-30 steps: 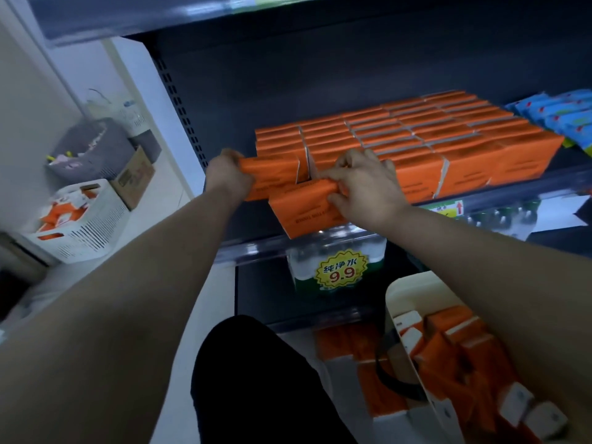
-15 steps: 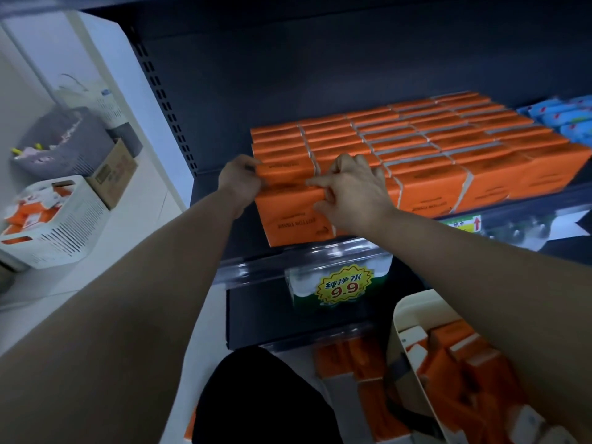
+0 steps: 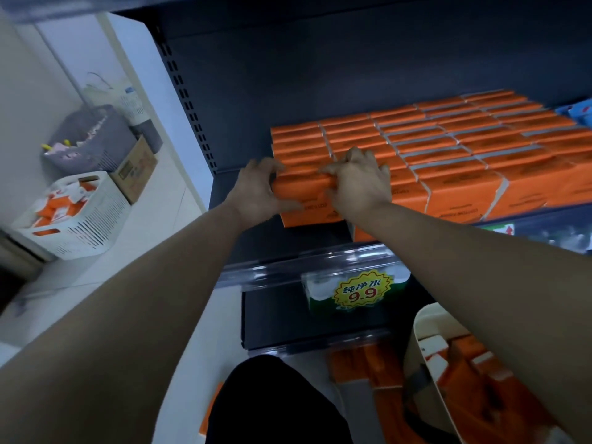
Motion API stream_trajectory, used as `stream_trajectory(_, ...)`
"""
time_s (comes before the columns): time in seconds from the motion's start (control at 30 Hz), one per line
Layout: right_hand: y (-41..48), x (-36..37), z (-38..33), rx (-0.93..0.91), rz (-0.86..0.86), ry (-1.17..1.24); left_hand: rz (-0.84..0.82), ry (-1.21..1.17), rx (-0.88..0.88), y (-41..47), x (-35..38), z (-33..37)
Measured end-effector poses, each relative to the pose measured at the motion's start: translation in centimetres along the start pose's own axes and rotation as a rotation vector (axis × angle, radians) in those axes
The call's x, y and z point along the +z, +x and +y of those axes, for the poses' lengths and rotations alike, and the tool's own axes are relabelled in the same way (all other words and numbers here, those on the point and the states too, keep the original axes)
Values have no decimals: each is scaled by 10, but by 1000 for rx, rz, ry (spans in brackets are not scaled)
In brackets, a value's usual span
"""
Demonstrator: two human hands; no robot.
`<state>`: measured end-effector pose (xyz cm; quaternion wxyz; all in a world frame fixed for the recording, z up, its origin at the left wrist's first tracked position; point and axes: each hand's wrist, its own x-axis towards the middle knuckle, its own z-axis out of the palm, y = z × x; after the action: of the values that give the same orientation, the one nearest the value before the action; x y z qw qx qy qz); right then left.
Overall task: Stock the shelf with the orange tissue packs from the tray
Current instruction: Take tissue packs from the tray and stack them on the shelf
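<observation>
Rows of orange tissue packs (image 3: 448,142) fill the dark shelf (image 3: 243,245) from its middle to the right. At the front left corner of the block stands one orange tissue pack (image 3: 307,200), upright, with both my hands on it. My left hand (image 3: 256,190) grips its left end, thumb along the front face. My right hand (image 3: 355,181) presses on its top and right end. The cream tray (image 3: 419,322) at the bottom right holds several more orange packs (image 3: 474,373).
Blue packs (image 3: 576,110) lie at the shelf's far right. A yellow 9.9 price tag (image 3: 362,293) hangs below the clear shelf lip. On the floor at left stand a white basket (image 3: 80,225), a cardboard box (image 3: 134,174) and a grey basket (image 3: 86,139). More orange packs (image 3: 365,366) lie below.
The tilted pack came upright and slid back into the front left corner of the block. Both hands moved with it, further onto the shelf.
</observation>
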<state>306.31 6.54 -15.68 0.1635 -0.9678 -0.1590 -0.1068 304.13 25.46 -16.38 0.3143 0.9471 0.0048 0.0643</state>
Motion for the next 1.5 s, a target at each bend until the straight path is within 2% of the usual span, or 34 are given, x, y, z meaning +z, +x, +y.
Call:
stream_trajectory(0.07, -1, 5, 3, -9, 0, -24, 46, 216, 41, -4, 8, -1)
stream_trajectory(0.23, -8, 9, 16, -88, -9, -101, 194, 339, 51, -6, 29, 2)
stream_trajectory(0.33, -8, 10, 24, -92, -102, -173, 233, 433, 61, -1, 37, 4)
stream_trajectory(0.57, 3, 10, 27, -103, -270, -245, 277, 393, -31, 17, 48, 11)
stream_trajectory(0.87, -3, 5, 28, -134, -259, -233, 241, 506, -63, 1, 38, 18)
stream_trajectory(1.0, -16, -7, 34, -176, -212, -219, 218, 519, 38, -13, 29, 27)
stream_trajectory(1.2, -60, -31, 60, -226, -67, -174, 168, 454, 281, -46, 27, 63)
stream_trajectory(1.33, -106, -42, 93, -247, -15, -186, 116, 425, 401, -75, 54, 94)
stream_trajectory(1.5, -172, -46, 155, -174, -53, -215, -23, 402, 478, -105, 117, 130)
